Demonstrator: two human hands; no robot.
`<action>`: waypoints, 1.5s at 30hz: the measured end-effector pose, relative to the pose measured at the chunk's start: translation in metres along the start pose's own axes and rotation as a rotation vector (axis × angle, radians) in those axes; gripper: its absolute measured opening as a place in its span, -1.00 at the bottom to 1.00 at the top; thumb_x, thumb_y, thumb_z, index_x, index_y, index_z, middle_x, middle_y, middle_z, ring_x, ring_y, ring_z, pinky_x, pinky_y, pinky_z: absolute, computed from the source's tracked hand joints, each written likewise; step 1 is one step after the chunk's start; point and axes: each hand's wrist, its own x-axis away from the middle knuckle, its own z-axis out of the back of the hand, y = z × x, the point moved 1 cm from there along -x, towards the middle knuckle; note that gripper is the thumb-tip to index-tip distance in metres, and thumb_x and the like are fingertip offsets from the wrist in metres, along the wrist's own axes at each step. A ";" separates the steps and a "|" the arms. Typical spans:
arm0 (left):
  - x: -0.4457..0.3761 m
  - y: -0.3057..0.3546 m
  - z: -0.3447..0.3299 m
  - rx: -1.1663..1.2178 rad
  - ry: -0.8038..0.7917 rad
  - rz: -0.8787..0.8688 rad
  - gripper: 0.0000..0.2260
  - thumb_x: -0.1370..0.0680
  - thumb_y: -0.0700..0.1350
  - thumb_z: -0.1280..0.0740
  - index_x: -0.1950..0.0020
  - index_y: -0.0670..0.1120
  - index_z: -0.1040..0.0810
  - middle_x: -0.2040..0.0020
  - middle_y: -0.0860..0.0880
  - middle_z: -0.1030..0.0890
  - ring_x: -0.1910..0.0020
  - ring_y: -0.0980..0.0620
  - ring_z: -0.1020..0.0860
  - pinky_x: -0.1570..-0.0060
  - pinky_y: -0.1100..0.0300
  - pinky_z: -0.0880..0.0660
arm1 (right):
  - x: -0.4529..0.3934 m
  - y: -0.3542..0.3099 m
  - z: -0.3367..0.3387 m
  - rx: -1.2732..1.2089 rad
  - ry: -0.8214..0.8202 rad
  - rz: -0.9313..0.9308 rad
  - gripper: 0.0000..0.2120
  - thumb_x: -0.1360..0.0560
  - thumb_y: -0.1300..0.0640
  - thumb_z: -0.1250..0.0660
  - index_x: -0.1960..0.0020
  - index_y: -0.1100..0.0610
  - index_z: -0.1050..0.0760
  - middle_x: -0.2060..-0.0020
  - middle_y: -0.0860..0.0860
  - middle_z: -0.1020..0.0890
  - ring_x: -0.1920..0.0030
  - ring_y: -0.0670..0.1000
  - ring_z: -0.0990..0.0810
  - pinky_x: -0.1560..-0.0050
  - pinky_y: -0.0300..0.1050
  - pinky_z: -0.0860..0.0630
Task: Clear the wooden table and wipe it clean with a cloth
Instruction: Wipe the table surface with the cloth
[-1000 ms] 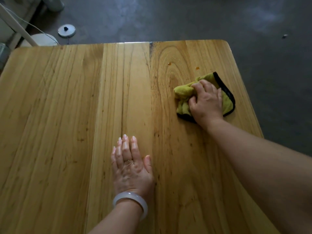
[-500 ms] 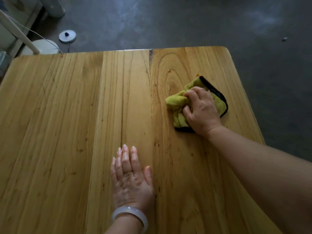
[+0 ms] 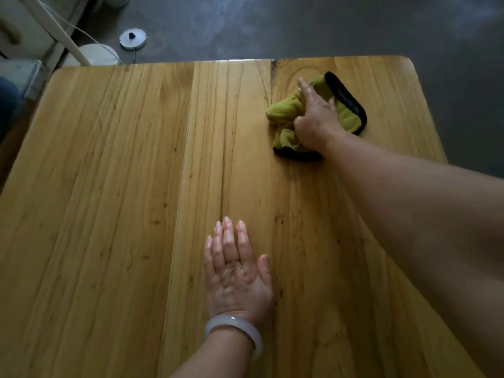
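Fingers of the right hand [image 3: 316,118] curled round a bunched yellow-green cloth [image 3: 347,115] near the far right corner of the wooden table [image 3: 109,186]. Nearer the person, the left hand [image 3: 237,279] lay flat, fingers straight, palm on the wood.

The right hand [image 3: 316,115] apparently grips the bunched green cloth [image 3: 285,110] under its fingers; the left hand [image 3: 237,274] lies flat on the wooden table [image 3: 109,186]
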 end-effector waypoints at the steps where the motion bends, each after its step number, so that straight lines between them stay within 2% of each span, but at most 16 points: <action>1: 0.000 0.001 0.000 0.000 0.005 -0.004 -0.44 -0.51 0.05 -0.06 -0.41 -0.24 -0.28 -0.41 -0.26 -0.32 -0.42 -0.20 -0.21 -0.39 -0.08 -0.05 | 0.000 -0.001 -0.003 -0.014 -0.015 0.031 -0.23 -0.47 0.35 -0.13 -0.58 -0.12 -0.01 -0.56 -0.03 -0.19 -0.57 0.14 0.07 -0.56 0.05 0.16; 4: 0.001 0.001 0.000 -0.003 0.013 -0.003 -0.44 -0.51 0.05 -0.06 -0.41 -0.25 -0.27 -0.41 -0.27 -0.32 -0.42 -0.20 -0.20 -0.37 -0.12 -0.10 | 0.008 -0.003 -0.013 -0.017 -0.063 0.170 -0.29 -0.44 0.34 -0.15 -0.49 -0.18 -0.23 -0.45 -0.06 -0.39 -0.53 0.14 -0.15 -0.53 0.10 -0.10; 7: 0.000 0.000 -0.001 -0.009 0.017 -0.003 -0.44 -0.51 0.04 -0.06 -0.41 -0.27 -0.32 -0.40 -0.28 -0.34 -0.42 -0.20 -0.20 -0.37 -0.13 -0.10 | 0.026 -0.006 -0.021 -0.055 -0.102 0.285 -0.38 -0.43 0.34 -0.19 -0.36 -0.18 -0.40 -0.29 -0.07 -0.51 -0.36 0.02 -0.40 -0.42 -0.02 -0.32; 10: 0.001 0.001 -0.002 -0.022 0.014 -0.003 -0.43 -0.50 0.05 -0.06 -0.42 -0.25 -0.29 -0.42 -0.26 -0.31 -0.43 -0.19 -0.18 -0.38 -0.11 -0.07 | 0.051 -0.009 -0.029 -0.086 -0.139 0.390 -0.43 -0.39 0.35 -0.22 -0.25 -0.17 -0.51 -0.17 -0.11 -0.58 -0.24 -0.06 -0.49 -0.34 -0.04 -0.41; 14: 0.001 0.000 -0.002 -0.028 0.005 0.003 -0.43 -0.51 0.06 -0.04 -0.43 -0.24 -0.27 -0.43 -0.25 -0.30 -0.44 -0.19 -0.19 -0.39 -0.10 -0.05 | 0.092 -0.001 -0.035 -0.088 -0.186 0.476 -0.51 -0.36 0.31 -0.21 -0.14 -0.13 -0.56 -0.08 -0.08 -0.61 -0.17 -0.03 -0.54 -0.24 0.02 -0.48; 17: 0.001 0.000 -0.002 -0.018 0.011 0.000 -0.44 -0.52 0.05 -0.03 -0.43 -0.24 -0.27 -0.43 -0.25 -0.30 -0.44 -0.19 -0.19 -0.40 -0.10 -0.05 | 0.120 0.015 -0.032 -0.057 -0.178 0.546 -0.54 -0.33 0.26 -0.15 -0.16 -0.02 -0.55 -0.08 -0.02 -0.62 -0.18 0.02 -0.54 -0.37 0.06 -0.38; 19: 0.001 0.000 -0.003 -0.016 0.013 0.007 -0.44 -0.53 0.05 -0.02 -0.44 -0.23 -0.26 -0.44 -0.24 -0.29 -0.45 -0.19 -0.19 -0.41 -0.09 -0.03 | 0.124 0.028 -0.029 -0.023 -0.074 0.538 -0.50 -0.33 0.25 -0.15 -0.24 0.09 -0.53 -0.13 0.03 -0.62 -0.22 0.05 -0.52 -0.49 0.03 -0.21; 22: 0.002 0.000 -0.003 -0.016 0.007 0.013 -0.44 -0.53 0.06 -0.01 -0.45 -0.22 -0.25 -0.45 -0.23 -0.27 -0.45 -0.18 -0.17 -0.42 -0.08 -0.02 | 0.125 0.039 -0.026 0.055 0.172 0.344 -0.50 -0.41 0.27 -0.21 -0.35 0.15 -0.44 -0.27 0.10 -0.54 -0.36 0.10 -0.42 -0.54 0.09 -0.06; 25: 0.002 0.001 -0.002 -0.008 0.005 0.015 -0.44 -0.53 0.06 0.00 -0.45 -0.22 -0.25 -0.45 -0.23 -0.27 -0.46 -0.17 -0.17 -0.43 -0.07 -0.01 | 0.139 0.031 -0.033 0.091 0.261 0.175 -0.53 -0.45 0.27 -0.22 -0.36 0.12 -0.42 -0.35 0.09 -0.46 -0.47 0.07 -0.29 -0.55 0.11 0.03; 27: 0.002 0.001 -0.003 -0.001 0.005 0.014 -0.44 -0.53 0.06 -0.01 -0.45 -0.22 -0.24 -0.45 -0.23 -0.27 -0.46 -0.18 -0.17 -0.43 -0.08 -0.01 | 0.162 0.030 -0.040 0.082 0.251 0.195 -0.56 -0.43 0.26 -0.22 -0.31 0.13 -0.45 -0.31 0.09 -0.48 -0.44 0.09 -0.31 -0.54 0.15 0.01; 32: 0.001 0.000 -0.002 0.011 0.019 0.003 -0.44 -0.52 0.06 -0.03 -0.42 -0.24 -0.27 -0.42 -0.26 -0.31 -0.43 -0.21 -0.21 -0.39 -0.10 -0.06 | 0.233 0.057 -0.046 0.094 0.195 0.462 -0.66 -0.38 0.21 -0.18 -0.12 0.16 -0.53 -0.08 0.07 -0.59 -0.26 0.09 -0.47 -0.46 0.23 -0.21; 37: 0.000 0.000 -0.002 0.000 0.009 0.005 -0.44 -0.52 0.05 -0.03 -0.43 -0.24 -0.27 -0.42 -0.26 -0.31 -0.43 -0.20 -0.19 -0.40 -0.10 -0.05 | 0.226 0.065 -0.041 0.171 0.134 0.579 -0.68 -0.42 0.18 -0.20 -0.15 0.15 -0.51 -0.14 0.10 -0.58 -0.28 0.13 -0.47 -0.44 0.27 -0.24; 41: 0.000 0.000 -0.001 -0.002 -0.003 0.009 -0.43 -0.53 0.06 -0.02 -0.44 -0.24 -0.27 -0.44 -0.25 -0.29 -0.45 -0.20 -0.18 -0.42 -0.09 -0.03 | 0.183 0.060 -0.025 0.231 0.120 0.418 -0.56 -0.42 0.08 -0.17 -0.27 0.12 -0.46 -0.28 0.12 -0.48 -0.40 0.17 -0.36 -0.49 0.28 -0.11; 45: 0.002 0.000 -0.001 -0.012 -0.022 0.018 -0.42 -0.53 0.07 0.01 -0.46 -0.23 -0.24 -0.46 -0.23 -0.25 -0.47 -0.18 -0.15 -0.45 -0.07 0.00 | 0.139 0.069 -0.005 0.358 0.174 0.133 -0.45 -0.47 -0.04 -0.11 -0.45 0.03 -0.27 -0.50 0.07 -0.21 -0.57 0.15 0.06 -0.52 0.22 0.25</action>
